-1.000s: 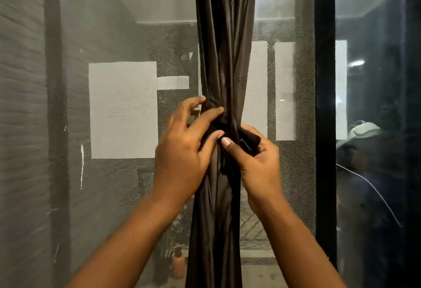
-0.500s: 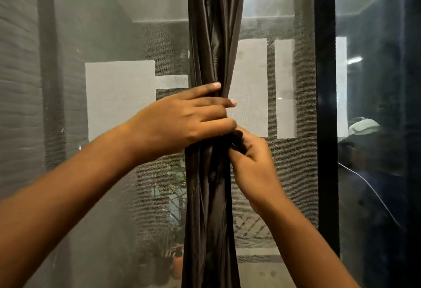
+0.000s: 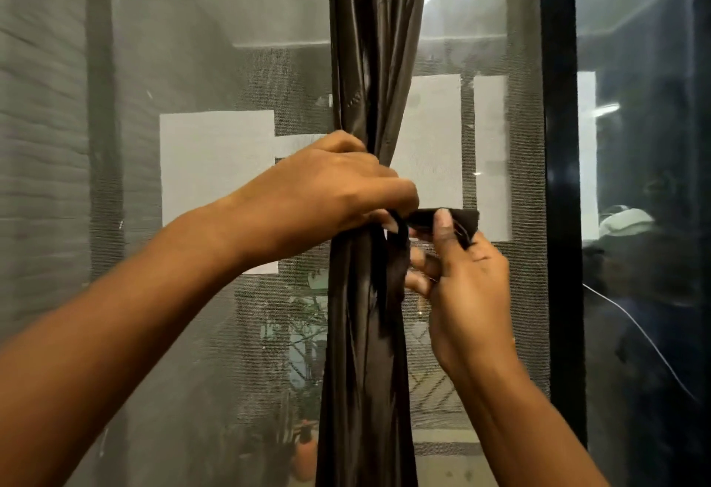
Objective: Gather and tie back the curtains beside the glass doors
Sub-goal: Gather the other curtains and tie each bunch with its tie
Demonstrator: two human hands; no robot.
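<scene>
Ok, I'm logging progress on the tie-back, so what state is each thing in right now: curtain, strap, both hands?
curtain: gathered into one narrow bundle, hanging straight, not yet tied.
tie strap: loose end pulled out to the right of the bundle, unfastened.
left hand: grips the bundle at its waist, fingers curled round it.
right hand: pinches the strap end with its thumb.
mesh screen: drawn across behind the curtain.

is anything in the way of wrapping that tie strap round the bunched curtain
Nothing visible blocks it. The right hand pinches the tie strap just right of the gathered curtain, while the left hand grips the bundle beside it.
</scene>
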